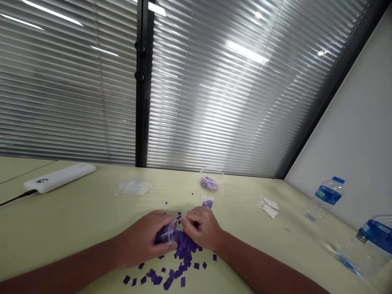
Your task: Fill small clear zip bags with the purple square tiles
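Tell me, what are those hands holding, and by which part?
The left hand grips a small clear plastic cup around its side; the right hand has its fingertips at its rim.

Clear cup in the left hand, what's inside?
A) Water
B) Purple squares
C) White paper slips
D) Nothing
B: the clear plastic cup in the left hand shows a purple mass through its wall, matching the loose purple squares scattered beneath it.
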Available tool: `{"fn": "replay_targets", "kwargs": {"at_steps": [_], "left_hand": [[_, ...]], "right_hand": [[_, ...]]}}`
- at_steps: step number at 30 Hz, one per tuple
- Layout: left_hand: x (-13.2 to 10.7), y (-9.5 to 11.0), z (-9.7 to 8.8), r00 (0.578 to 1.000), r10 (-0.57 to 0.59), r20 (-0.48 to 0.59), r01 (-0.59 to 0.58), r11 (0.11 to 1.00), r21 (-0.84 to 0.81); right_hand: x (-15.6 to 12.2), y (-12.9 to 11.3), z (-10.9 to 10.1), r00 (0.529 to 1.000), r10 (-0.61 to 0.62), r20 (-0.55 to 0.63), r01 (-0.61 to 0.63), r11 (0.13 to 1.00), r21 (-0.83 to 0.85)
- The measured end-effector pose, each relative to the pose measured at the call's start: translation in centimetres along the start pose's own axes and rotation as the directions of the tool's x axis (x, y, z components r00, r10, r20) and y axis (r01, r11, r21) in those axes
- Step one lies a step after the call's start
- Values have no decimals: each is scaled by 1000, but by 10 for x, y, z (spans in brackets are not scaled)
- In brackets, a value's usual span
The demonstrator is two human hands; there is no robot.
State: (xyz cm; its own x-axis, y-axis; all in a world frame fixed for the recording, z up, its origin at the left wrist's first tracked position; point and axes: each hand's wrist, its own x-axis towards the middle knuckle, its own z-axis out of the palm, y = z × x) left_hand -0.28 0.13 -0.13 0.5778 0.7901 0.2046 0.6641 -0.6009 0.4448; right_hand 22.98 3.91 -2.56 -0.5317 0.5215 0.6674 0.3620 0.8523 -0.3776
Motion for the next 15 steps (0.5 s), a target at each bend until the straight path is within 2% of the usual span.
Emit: {"fn": "replay_targets", "kwargs": {"at_steps": [2, 8, 12, 15], "left_hand": [[1, 2, -1, 999, -23, 24, 23, 999, -28], [1, 6, -1, 999, -39, -22, 38, 997, -63], [1, 7, -1, 998, -23, -62, 22, 1000, -23], [1, 7, 0, 997, -2, -77, 7, 999, 54]], "right_hand": [[0, 1, 0, 1000, 12, -8, -12, 1000, -15], [-3, 4, 3, 999, 34, -27, -36, 995, -89], [-4, 4, 7, 1000, 7, 19, -2, 971, -239], [-3, 3, 10, 999, -25, 42, 36, 963, -269]]}}
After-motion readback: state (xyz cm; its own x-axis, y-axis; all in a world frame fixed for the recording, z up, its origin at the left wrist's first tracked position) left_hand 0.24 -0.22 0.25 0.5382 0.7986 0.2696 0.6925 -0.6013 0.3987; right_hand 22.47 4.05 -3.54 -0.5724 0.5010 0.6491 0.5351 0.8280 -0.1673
